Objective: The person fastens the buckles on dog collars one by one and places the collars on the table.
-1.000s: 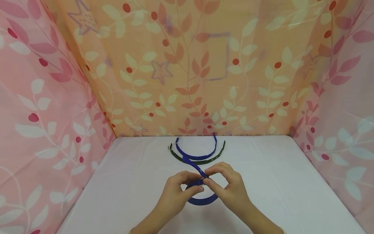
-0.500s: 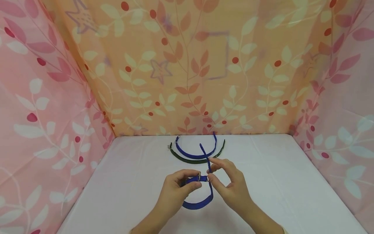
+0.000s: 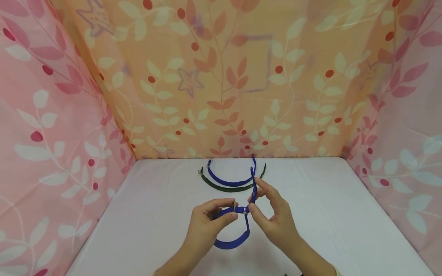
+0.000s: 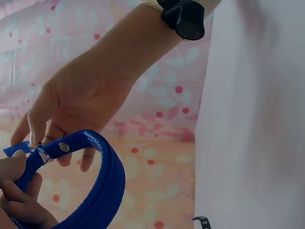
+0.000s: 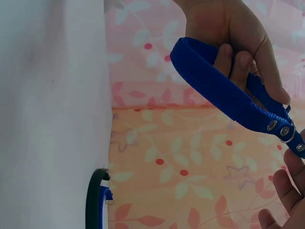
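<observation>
A blue webbing collar (image 3: 231,244) hangs in a loop above the table, held by both hands. My left hand (image 3: 207,220) pinches it by the metal buckle (image 3: 235,207) between thumb and fingers. Thumb and fingers of my right hand (image 3: 276,209) pinch the strap's free end (image 3: 254,191), which points up beside a metal ring (image 3: 245,210). Metal eyelets (image 5: 285,131) line the strap in the right wrist view. The left wrist view shows the loop (image 4: 112,183) hanging below the right hand (image 4: 86,90).
Toward the back of the white table (image 3: 155,207) lie a second blue collar (image 3: 226,183) and a dark green collar (image 3: 221,188), both curved open and close together. Patterned cloth walls (image 3: 165,115) stand at the back and sides.
The strap's free end has swung from leaning left to nearly upright, with my right hand's fingers higher along it. The hanging loop has shifted slightly left, and the buckle is more exposed.
</observation>
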{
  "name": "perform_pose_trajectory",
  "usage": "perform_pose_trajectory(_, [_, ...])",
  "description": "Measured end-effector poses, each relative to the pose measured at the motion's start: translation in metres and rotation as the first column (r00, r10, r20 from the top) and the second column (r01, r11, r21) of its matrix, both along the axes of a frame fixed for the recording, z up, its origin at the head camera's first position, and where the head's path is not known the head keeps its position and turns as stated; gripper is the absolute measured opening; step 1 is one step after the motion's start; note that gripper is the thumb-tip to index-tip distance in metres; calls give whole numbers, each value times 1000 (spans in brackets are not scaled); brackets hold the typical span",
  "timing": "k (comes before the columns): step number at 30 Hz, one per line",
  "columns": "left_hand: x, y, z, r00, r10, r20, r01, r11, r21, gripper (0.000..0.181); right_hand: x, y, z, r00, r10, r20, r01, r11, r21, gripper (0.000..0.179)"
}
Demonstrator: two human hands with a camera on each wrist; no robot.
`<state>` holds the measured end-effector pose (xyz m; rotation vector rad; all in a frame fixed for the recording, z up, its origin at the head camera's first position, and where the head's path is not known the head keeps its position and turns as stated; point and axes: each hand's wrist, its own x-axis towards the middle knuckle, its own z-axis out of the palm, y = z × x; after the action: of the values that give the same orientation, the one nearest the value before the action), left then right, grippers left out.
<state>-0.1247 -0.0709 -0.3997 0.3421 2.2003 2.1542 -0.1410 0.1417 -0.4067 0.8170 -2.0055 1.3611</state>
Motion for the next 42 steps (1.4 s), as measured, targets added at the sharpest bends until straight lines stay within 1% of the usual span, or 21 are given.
perform_pose_trajectory(5, [0,-1,2,999,28,-23,-28,1000,-13,32,-2,2,3,1000,-7,-16,8,1000,29,58])
perform_pose_trajectory(9, [0,-1,1,999,39,-34,-40,999,-11,32,-3,3,3,999,-21,43,20,1000,20,52])
perform_pose_trajectory(12, [0,0,-1,999,31,-33,-30,999,26,33,-4,4,1,996,-3,84,3,1000,-2,51])
perform_pose_trajectory(14, [0,1,-2,999,23,-35,-22,999,46,33,-5,4,1,996,17,87,-16,1000,-11,50])
perform_pose_trajectory(17, [0,2,-4,999,19,-47,-16,998,64,34,-6,3,0,997,34,75,-33,999,-17,49])
perform_pose_trajectory(19, [0,2,-5,998,30,-52,-27,998,60,34,-6,3,1,998,34,56,-33,999,-19,48])
perform_pose_trajectory(22, [0,2,-5,997,47,-57,-44,997,55,33,-8,3,1,999,34,11,-34,999,-14,48])
perform_pose_trajectory(25, [1,2,-5,996,56,-69,-51,997,64,32,-9,4,2,998,53,-32,-52,999,7,47])
perform_pose_trajectory(26, [1,2,-4,996,55,-75,-50,996,69,32,-9,4,2,997,62,-35,-61,998,19,48])
perform_pose_trajectory(28, [2,2,-4,994,49,-95,-43,997,69,31,-8,5,2,997,77,-10,-77,996,52,48])
perform_pose_trajectory(30, [3,2,-3,992,45,-114,-38,998,59,31,-7,6,2,996,86,22,-88,991,96,49])
perform_pose_trajectory(32, [3,1,-2,992,39,-121,-34,998,43,31,-7,7,3,995,99,31,-102,985,141,50])
perform_pose_trajectory(33, [4,1,-1,992,38,-124,-34,999,30,31,-6,8,4,994,106,27,-109,981,162,50])
perform_pose_trajectory(35, [4,-1,1,992,35,-120,-35,999,2,31,-7,8,6,992,128,-11,-124,974,191,50])
perform_pose_trajectory(37, [4,-2,2,993,31,-114,-35,999,-33,31,-8,9,7,987,152,-48,-139,968,207,50])
perform_pose_trajectory(39, [3,-3,4,993,31,-110,-39,996,-74,31,-8,9,9,988,145,-46,-132,967,217,48])
perform_pose_trajectory(42, [4,-4,6,994,35,-107,-46,994,-102,30,-8,9,7,993,118,-19,-111,972,206,47])
